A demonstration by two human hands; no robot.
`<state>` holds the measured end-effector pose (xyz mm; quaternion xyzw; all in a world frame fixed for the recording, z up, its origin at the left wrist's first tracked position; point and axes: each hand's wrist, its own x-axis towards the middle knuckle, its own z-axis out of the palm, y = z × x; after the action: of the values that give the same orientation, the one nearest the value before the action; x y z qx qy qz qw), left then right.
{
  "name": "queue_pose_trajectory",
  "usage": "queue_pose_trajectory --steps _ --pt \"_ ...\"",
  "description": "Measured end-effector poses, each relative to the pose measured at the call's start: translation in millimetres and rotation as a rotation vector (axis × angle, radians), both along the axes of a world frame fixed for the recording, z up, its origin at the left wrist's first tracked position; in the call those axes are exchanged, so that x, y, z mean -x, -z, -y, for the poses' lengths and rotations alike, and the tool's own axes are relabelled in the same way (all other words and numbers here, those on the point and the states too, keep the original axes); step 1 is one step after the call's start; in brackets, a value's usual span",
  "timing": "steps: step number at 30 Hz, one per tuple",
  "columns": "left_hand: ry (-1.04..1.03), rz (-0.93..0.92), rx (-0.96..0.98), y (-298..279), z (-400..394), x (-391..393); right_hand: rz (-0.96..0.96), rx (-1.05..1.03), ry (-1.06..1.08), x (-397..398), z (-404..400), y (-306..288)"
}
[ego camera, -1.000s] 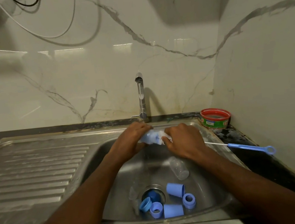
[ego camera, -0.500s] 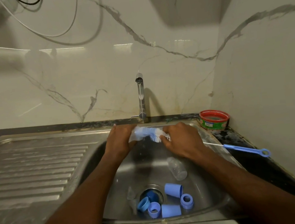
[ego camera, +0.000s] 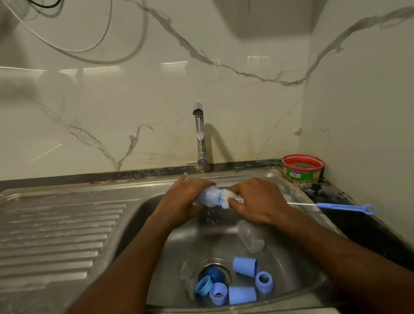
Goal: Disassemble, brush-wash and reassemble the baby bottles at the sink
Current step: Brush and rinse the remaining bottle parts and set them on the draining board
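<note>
At mid-frame under the running tap (ego camera: pixel 200 134), the left hand (ego camera: pixel 184 202) grips a clear bottle (ego camera: pixel 208 198) round its body while the right hand (ego camera: pixel 256 201) holds the brush (ego camera: pixel 231 196) in its mouth; wet, light and probably slippery, it needs a full wrap

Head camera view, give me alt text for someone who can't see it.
Under a thin stream from the tap, the left hand grips a clear baby bottle while the right hand works a bottle brush into it. Blue caps and rings lie by the sink drain.
</note>
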<state>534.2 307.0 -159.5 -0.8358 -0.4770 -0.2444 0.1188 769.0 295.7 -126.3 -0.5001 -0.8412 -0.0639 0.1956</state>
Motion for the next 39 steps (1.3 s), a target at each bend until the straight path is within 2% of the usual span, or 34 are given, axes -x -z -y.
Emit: queue_pose_trajectory --steps 3,5,7,9,12,15,17,21,25,28,30,32,36,39 --pt "-0.170 0.183 -0.070 2.0 -0.6 12.2 -0.076 -0.086 -0.022 -4.8 -2.6 -8.3" --pt "-0.097 0.133 -0.006 -0.5 -0.1 2.1 -0.018 -0.095 -0.008 2.1 -2.7 -5.5" --pt "0.010 0.045 0.108 -4.1 3.3 -5.1 0.033 -0.020 0.029 7.6 -0.3 4.8" --pt "0.028 0.028 0.021 -4.8 0.3 2.4 0.006 0.003 0.025 4.1 0.5 7.9" --pt "-0.124 0.198 -0.055 2.7 -5.2 18.5 -0.034 -0.079 -0.037 1.8 -0.4 -5.0" --pt "0.011 0.129 -0.076 5.7 -7.0 5.8 0.062 -0.100 -0.020 9.3 3.3 -3.1" --pt "0.110 0.121 -0.144 -3.7 -5.4 0.4 0.030 -0.075 0.006 8.3 6.0 4.6" --pt "-0.017 0.117 -0.222 -6.0 -7.5 -1.1 0.072 -0.134 -0.006 8.9 8.5 2.3" --pt "-0.091 0.147 -0.126 8.3 -8.9 -5.2 0.181 -0.191 -0.078 22.8 15.0 1.2" --pt "0.001 0.254 0.099 12.5 -6.4 -7.6 0.193 -0.143 0.004 21.0 14.6 -2.8" --pt "0.022 0.239 0.231 16.0 -3.8 -15.2 0.166 -0.118 0.071 16.3 14.4 -3.1" --pt "0.026 0.218 0.264 18.6 -3.6 -20.1 0.124 -0.138 0.123 9.6 12.8 -1.7" --pt "0.012 0.188 0.094 12.9 -7.8 -16.6 0.059 -0.068 0.236 4.8 3.1 1.0" --pt "-0.013 0.157 0.000 7.7 -6.9 -8.3 0.067 -0.048 0.115 6.0 0.0 8.1"
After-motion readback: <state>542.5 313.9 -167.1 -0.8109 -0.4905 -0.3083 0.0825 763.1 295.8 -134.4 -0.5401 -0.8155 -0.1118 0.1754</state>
